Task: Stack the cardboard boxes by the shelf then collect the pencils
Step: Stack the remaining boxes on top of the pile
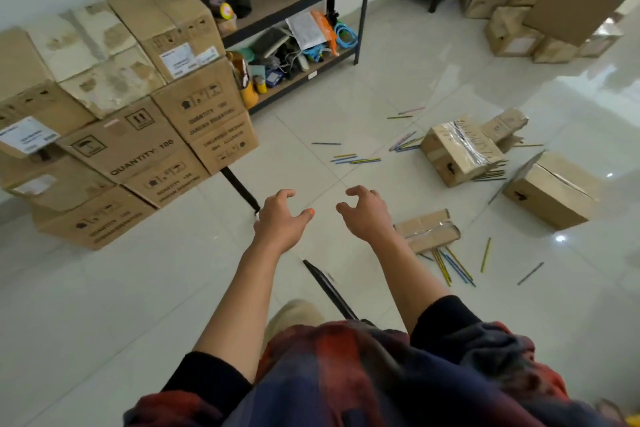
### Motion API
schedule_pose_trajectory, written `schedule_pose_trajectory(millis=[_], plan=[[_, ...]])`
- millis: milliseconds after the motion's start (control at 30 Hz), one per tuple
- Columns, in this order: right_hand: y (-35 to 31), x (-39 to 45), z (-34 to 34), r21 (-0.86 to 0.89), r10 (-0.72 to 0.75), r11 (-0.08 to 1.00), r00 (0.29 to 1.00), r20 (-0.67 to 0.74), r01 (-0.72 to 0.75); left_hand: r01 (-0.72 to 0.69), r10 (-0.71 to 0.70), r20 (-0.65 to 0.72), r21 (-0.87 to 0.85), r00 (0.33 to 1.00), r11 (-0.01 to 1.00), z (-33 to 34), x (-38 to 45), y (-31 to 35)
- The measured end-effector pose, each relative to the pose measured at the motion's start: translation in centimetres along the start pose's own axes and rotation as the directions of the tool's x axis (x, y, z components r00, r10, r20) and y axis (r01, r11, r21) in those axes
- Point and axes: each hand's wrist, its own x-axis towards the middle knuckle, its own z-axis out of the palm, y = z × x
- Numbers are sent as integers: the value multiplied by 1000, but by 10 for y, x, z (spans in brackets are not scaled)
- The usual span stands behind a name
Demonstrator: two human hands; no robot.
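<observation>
Beside the shelf: a person stands on the tiled floor [398,87], both arms reaching forward.
Hands: left hand [277,218] and right hand [367,211] hover empty, fingers loosely curled and spread, touching nothing.
Stack: cardboard boxes [138,135] piled against the wall, left of the shelf [287,0].
Loose boxes: taped box [460,152], larger box [550,191] and small flat box [429,230] lie to the right, nearer the right hand.
Pencils: scattered pencils [356,159] ahead lie mostly crosswise; those by the flat box point toward the person.

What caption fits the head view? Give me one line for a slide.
Both empty hands, left and right, hover over the tiled floor among scattered pencils and loose cardboard boxes.
</observation>
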Motion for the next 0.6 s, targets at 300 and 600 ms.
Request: schedule_pose_trajectory(millis=[300, 600], plan=[[86, 18, -70, 67, 63, 996, 998, -6, -63, -27, 21, 60, 103, 998, 994, 89, -5, 65], [141, 83, -146, 57, 113, 992, 993, -28, -111, -32, 9, 141, 158, 990, 987, 171, 47, 143]])
